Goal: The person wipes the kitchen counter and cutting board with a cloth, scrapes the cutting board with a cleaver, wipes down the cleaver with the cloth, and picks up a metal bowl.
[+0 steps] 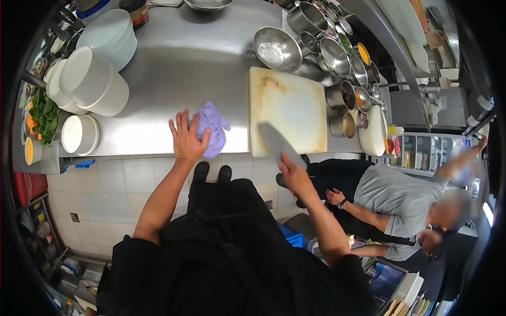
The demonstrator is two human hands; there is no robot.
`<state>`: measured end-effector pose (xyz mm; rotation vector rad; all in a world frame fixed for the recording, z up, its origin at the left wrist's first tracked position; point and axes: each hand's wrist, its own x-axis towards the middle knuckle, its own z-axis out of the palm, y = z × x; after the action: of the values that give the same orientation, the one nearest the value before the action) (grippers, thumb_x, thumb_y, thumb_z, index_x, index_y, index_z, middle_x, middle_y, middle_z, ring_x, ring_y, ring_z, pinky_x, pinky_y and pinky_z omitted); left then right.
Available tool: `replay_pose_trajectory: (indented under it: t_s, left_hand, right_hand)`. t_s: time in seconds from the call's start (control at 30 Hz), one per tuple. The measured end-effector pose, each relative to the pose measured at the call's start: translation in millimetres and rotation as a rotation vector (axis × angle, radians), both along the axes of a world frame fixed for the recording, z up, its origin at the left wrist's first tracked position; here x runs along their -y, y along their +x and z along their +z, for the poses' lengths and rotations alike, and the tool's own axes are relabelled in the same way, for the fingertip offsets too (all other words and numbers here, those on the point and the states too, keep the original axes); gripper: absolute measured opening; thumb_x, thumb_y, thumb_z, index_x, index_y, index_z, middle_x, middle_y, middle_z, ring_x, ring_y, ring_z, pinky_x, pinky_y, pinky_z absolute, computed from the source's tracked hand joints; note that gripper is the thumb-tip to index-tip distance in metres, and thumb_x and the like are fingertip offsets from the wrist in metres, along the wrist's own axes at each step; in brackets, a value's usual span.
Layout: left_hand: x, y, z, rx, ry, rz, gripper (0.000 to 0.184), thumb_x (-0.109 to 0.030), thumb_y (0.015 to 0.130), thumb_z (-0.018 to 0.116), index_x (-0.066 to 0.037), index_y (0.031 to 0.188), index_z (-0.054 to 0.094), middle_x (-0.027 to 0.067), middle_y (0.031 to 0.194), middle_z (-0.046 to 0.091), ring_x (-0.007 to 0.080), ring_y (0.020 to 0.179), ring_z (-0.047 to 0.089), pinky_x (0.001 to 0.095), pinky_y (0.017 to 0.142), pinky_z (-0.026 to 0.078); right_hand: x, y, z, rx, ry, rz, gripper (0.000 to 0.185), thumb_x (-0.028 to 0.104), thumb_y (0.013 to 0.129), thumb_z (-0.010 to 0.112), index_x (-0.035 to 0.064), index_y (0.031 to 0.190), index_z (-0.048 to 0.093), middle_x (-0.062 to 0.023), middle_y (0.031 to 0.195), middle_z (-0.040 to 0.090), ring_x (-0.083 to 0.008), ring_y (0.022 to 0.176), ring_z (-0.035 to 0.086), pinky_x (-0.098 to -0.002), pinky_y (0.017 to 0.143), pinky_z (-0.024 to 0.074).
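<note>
My left hand lies flat with its fingers spread on the steel counter, its thumb side touching a crumpled purple cloth. In my right hand is the handle of a large knife. The knife's broad blade points up and left, with its tip over the lower left part of a stained white cutting board. Nothing being cut shows on the board.
Stacked white bowls and leafy greens stand at the left. A metal bowl sits behind the board, and several metal containers line its right. People in grey shirts stand at the right.
</note>
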<state>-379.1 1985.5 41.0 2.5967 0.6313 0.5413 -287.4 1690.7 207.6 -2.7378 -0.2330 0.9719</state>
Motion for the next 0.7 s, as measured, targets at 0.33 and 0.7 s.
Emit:
replay_pose_trajectory:
  t_s: [0.33,0.7]
  left_hand:
    - [-1.5,-0.1,1.0,0.000,0.001,-0.012,0.056,-0.043,0.087,0.056,-0.004,0.126,0.056,0.0245,0.138,0.042,0.0415,0.132,0.032,0.0615,0.111,0.015]
    - [6.4,-3.0,-0.8,-0.035,0.021,-0.029,0.055,-0.042,0.088,0.054,-0.004,0.127,0.054,0.0244,0.139,0.041,0.0427,0.133,0.031,0.0615,0.111,0.014]
  right_hand:
    - [2.9,31.8,16.8,0.029,0.105,-0.083,0.048,0.037,0.097,0.049,0.0127,0.139,0.049,-0.0149,0.062,0.061,-0.0223,0.037,0.052,-0.0354,0.038,0.0435]
    - [-10.2,99.7,-3.5,-0.053,0.222,-0.104,0.055,0.040,0.097,0.046,0.0136,0.145,0.040,-0.0041,0.049,0.043,-0.0178,0.035,0.043,-0.0336,0.035,0.0416]
